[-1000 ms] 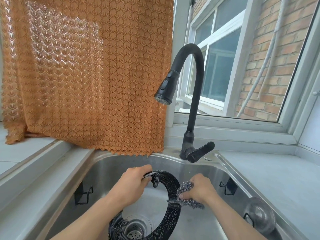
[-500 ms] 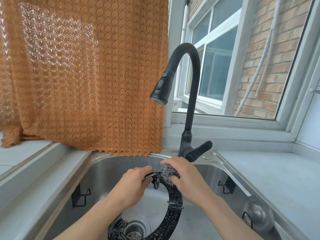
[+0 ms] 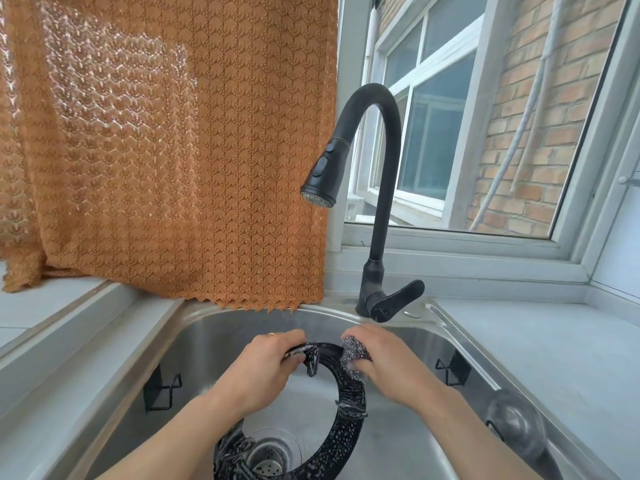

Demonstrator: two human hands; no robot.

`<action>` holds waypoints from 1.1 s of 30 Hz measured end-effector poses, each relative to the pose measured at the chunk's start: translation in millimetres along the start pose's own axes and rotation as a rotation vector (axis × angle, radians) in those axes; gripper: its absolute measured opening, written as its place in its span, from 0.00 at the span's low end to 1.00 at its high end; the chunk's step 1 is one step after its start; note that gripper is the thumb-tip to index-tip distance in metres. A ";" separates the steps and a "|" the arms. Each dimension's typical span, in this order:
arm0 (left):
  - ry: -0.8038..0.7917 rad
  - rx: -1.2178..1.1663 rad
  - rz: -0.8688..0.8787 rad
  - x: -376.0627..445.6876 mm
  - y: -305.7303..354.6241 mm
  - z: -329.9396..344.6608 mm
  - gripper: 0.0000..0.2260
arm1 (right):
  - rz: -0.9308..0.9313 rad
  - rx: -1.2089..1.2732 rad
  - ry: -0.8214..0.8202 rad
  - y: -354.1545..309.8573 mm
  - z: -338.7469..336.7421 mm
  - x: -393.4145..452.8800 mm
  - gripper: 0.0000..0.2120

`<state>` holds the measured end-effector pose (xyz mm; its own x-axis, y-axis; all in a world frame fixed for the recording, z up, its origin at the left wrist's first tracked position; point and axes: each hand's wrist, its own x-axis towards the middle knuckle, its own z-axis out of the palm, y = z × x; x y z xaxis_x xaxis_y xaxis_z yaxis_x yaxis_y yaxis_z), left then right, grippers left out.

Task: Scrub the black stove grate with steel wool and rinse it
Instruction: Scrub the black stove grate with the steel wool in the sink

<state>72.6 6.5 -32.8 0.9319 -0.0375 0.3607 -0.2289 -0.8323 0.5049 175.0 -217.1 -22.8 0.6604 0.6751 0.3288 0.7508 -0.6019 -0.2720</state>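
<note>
The black round stove grate (image 3: pixel 349 424), flecked with suds, stands on edge in the steel sink (image 3: pixel 207 327), its lower part over the drain. My left hand (image 3: pixel 263 368) grips the top of the ring at its upper left. My right hand (image 3: pixel 384 358) holds a grey wad of steel wool (image 3: pixel 353 351) pressed against the ring's upper right. The two hands are close together at the top of the grate.
A black gooseneck faucet (image 3: pixel 377 174) stands behind the sink, its spray head over the basin and no water running. An orange lace curtain (image 3: pixel 166 143) hangs at the left. Grey counter (image 3: pixel 554 348) lies to the right. A drain strainer (image 3: pixel 270 455) sits under the grate.
My right hand carried the steel wool from the ring's right side up to its top, then slid slightly back to the right. My left hand kept its grip.
</note>
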 end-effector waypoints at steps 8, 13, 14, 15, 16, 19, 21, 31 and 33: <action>0.000 0.008 0.000 0.1 -3.9 -0.5 0.08 | 0.252 -0.079 -0.301 23.2 22.6 -1.9 0.18; -0.003 0.011 0.011 1.0 -2.5 -0.6 0.07 | 0.260 -0.106 -0.373 27.8 26.5 -4.2 0.17; -0.002 0.008 0.011 0.7 -2.6 -0.9 0.07 | 0.254 -0.104 -0.366 27.8 24.2 -3.6 0.17; -0.002 0.007 0.008 0.6 -2.9 -1.0 0.07 | 0.248 -0.089 -0.346 27.5 21.3 -2.8 0.16; -0.004 0.007 0.006 0.4 -3.1 -1.2 0.07 | 0.243 -0.057 -0.310 26.7 17.8 -2.0 0.17; -0.001 0.013 0.005 0.6 -2.0 -0.8 0.06 | 0.203 0.031 -0.176 18.2 6.3 0.1 0.18; -0.004 0.017 0.008 1.4 -1.5 -0.1 0.06 | 0.150 0.039 -0.091 10.1 1.3 0.3 0.19; -0.001 0.031 0.015 2.1 2.0 0.7 0.06 | -0.144 0.055 0.154 -27.0 -2.0 1.5 0.20; -0.002 0.032 0.018 2.6 2.6 1.5 0.05 | -0.205 0.013 0.197 -33.3 -1.4 2.0 0.19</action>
<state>74.8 3.4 -31.7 0.9284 -0.0534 0.3677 -0.2361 -0.8490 0.4727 151.3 -196.3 -11.8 0.4798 0.6856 0.5475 0.8696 -0.4545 -0.1930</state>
